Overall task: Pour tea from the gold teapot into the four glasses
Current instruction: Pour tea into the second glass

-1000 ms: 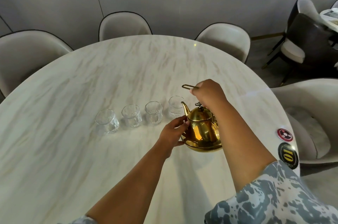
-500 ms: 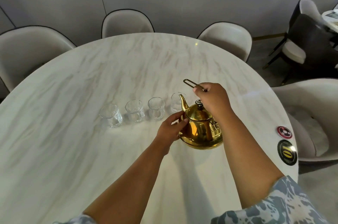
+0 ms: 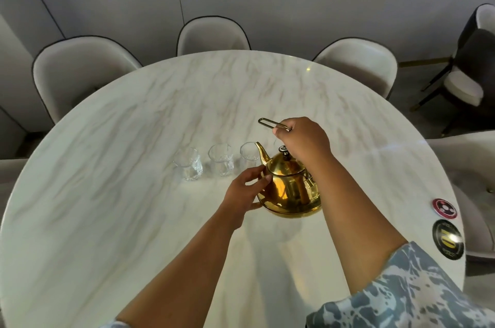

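Note:
The gold teapot (image 3: pixel 289 191) hangs just above the white marble table (image 3: pixel 128 201), its shadow below it. My right hand (image 3: pixel 302 140) is closed on its thin wire handle over the lid. My left hand (image 3: pixel 245 189) cups the pot's left side. The spout points up and left, and its tip sits beside the rim of a clear glass (image 3: pixel 248 153). Two more clear glasses (image 3: pixel 221 160) (image 3: pixel 188 164) stand in a row to the left. All three look empty. The fourth glass is hidden behind the teapot and my right hand.
Cream chairs (image 3: pixel 211 35) ring the far side of the round table, and another chair (image 3: pixel 466 166) stands at the right. Two round stickers, one red (image 3: pixel 444 208) and one black and gold (image 3: pixel 447 239), sit near the right table edge.
The teapot has shifted left along the row of glasses. Its spout tip, which was at the rightmost glass, is now beside the one to its left. Both hands keep their hold.

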A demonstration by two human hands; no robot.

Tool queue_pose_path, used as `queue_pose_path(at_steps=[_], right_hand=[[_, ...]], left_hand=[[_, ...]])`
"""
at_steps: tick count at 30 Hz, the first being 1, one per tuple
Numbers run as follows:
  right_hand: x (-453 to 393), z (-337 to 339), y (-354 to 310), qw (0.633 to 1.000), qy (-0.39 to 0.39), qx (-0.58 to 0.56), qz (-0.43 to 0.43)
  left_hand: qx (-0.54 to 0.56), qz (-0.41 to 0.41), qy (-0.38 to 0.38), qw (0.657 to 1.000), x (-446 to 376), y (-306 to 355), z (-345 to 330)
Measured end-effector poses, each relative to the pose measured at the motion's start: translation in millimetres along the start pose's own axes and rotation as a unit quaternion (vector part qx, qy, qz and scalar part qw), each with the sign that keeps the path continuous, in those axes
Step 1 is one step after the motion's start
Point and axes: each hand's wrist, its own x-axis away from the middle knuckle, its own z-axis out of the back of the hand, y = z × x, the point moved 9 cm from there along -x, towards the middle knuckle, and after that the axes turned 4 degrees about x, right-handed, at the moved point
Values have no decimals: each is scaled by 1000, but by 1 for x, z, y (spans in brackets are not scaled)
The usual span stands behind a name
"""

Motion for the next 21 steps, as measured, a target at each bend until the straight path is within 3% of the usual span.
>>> queue_pose_path(at_steps=[21], right_hand=[[-54,-22,-12,991,-69,93,-61]], left_hand=[[-2,47,-11,999,-6,0,-4]])
